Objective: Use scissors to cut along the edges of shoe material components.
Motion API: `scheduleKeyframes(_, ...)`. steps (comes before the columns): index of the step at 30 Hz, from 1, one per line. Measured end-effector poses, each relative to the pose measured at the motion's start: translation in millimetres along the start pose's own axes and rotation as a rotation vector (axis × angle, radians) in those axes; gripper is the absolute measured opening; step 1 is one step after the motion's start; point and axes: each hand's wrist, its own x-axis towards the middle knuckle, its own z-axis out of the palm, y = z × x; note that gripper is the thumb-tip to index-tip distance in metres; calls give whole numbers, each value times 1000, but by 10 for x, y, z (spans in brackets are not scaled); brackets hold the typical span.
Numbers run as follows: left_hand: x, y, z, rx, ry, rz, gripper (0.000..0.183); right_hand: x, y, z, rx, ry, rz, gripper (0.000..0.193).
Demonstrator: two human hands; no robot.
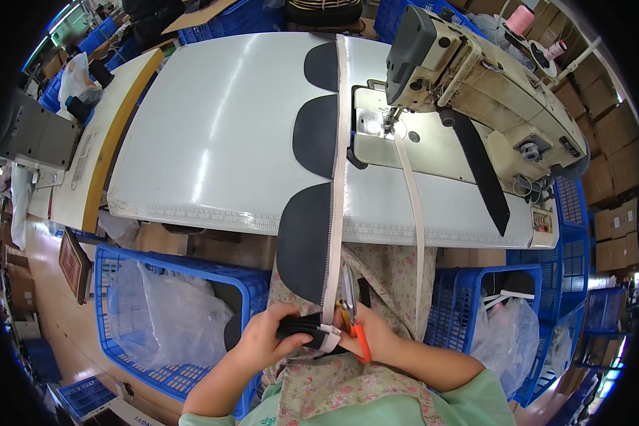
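A chain of dark half-round fabric pieces (307, 241), joined along one side by a pale pink binding tape (339, 128), runs over the white table's front edge down to my lap. My left hand (270, 341) is closed round a folded stack of these dark pieces (298, 329), with pale tape ends at its right side. Close beside it, my right hand (373, 334) holds scissors (363, 343) with orange handles, their blades pointing up alongside the tape. Its fingers also meet the stack's tape edge, partly hidden. A floral apron (397, 284) lies under both hands.
The sewing machine (476, 78) stands at the table's right, a loose pale tape (413, 206) hanging from its needle area. Blue baskets (181, 259) (486, 273) with plastic bags flank my lap. A white table (213, 128) spans the front; pink thread spools (520, 20) stand behind the machine.
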Motion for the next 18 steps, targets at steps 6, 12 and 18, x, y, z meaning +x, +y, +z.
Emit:
scheduleKeyframes(6,-50,34,-62,160,-50,190,34,-114,-123,-143,-31,-148,11,18)
scheduleKeyframes(12,3,99,-104,-86,-96,198,33,-279,-683,-970,-609,-410,-75,51)
scheduleKeyframes(18,94,212,-157,106,-256,241,32,-373,-818,-1217,-829,-510,238,61)
